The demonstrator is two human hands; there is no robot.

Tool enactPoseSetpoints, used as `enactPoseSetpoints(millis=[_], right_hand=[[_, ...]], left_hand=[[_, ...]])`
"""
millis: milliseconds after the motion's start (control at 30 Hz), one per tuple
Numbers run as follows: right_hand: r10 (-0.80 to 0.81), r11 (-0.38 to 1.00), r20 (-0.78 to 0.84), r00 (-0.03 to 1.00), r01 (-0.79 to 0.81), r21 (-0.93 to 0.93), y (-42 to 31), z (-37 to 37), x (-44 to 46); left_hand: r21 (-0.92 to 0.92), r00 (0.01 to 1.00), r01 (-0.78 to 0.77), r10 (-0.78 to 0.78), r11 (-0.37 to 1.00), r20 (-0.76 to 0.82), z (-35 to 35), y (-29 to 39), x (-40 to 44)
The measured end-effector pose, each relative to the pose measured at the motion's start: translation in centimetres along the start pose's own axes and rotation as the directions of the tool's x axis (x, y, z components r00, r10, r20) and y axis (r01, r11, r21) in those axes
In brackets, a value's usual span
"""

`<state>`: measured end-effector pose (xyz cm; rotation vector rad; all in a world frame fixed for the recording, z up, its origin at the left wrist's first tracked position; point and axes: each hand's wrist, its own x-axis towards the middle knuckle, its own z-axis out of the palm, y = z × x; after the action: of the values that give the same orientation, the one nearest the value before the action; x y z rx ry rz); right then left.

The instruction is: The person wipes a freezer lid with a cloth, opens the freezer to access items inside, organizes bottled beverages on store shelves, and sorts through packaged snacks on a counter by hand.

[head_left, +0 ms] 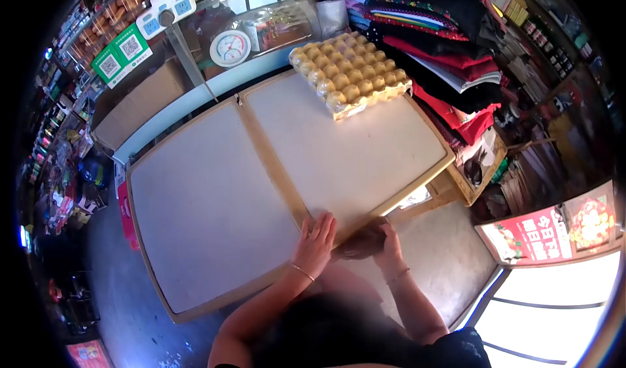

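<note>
Fingers stretched out, my left hand (pixel 317 239) lies flat on the near edge of a folding table (pixel 202 198), by the wooden strip between its two pale panels. Just below that edge, my right hand (pixel 390 245) is closed on a dark brown bunched cloth (pixel 360 243); I cannot tell whether it is a rag or a bag. Part of the cloth is hidden under the tabletop and behind my left hand. A thin bracelet circles each wrist.
A tray of eggs (pixel 349 68) under clear film stands at the table's far right. Folded clothes (pixel 437 48) are piled beyond it. A glass counter with a round dial scale (pixel 230 47) runs along the back. A red poster board (pixel 535 234) stands at right.
</note>
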<state>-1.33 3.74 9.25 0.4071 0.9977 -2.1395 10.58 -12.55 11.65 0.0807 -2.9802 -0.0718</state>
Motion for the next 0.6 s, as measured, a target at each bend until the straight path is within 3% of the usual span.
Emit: enactPoseSetpoints(millis=[67,167,233,300,433,500,567,600], right_hand=[[-0.067,0.988,-0.124,0.990,0.048,-0.150,-0.6,0.8,-0.1],[0.050,0.984,-0.037,0.998,-0.056,-0.170,-2.5,1.4,-0.7],[0.038,0.989,-0.078,0.996,-0.048,-0.138,-2.2,0.7,0.4],[0.129,0.991,0.079,0.988,-0.126,-0.048,-2.3,-0.5,1.3],[-0.010,0.996,0.077,0.997,0.017,-0.085,-1.9,-1.8,2.9],[-0.015,0.985,0.100,0.995,0.032,-0.167,-2.2,-1.5,2.7],[-0.017,0.991,0.130,0.991,0.034,-0.130,-2.8,-1.1,2.1],[0.001,0.986,-0.024,1.000,-0.005,-0.165,-3.4,0.6,1.0]], left_hand=[[0.072,0.999,-0.003,0.006,0.997,-0.037,1.1,0.5,0.7],[0.145,0.996,-0.008,0.021,0.989,-0.090,2.0,0.5,1.2],[0.117,0.999,-0.034,0.034,0.993,0.000,0.7,0.6,1.2],[0.134,0.999,-0.031,0.028,0.990,0.023,0.9,1.1,1.4],[0.178,0.998,-0.045,0.052,0.983,-0.034,0.7,0.9,1.8],[0.068,0.996,-0.084,0.086,0.994,-0.014,0.1,1.0,1.6],[0.028,0.997,-0.070,0.069,0.997,0.043,-0.2,1.2,1.6],[0.042,0.997,-0.076,0.075,0.996,0.033,-0.2,1.4,1.6]])
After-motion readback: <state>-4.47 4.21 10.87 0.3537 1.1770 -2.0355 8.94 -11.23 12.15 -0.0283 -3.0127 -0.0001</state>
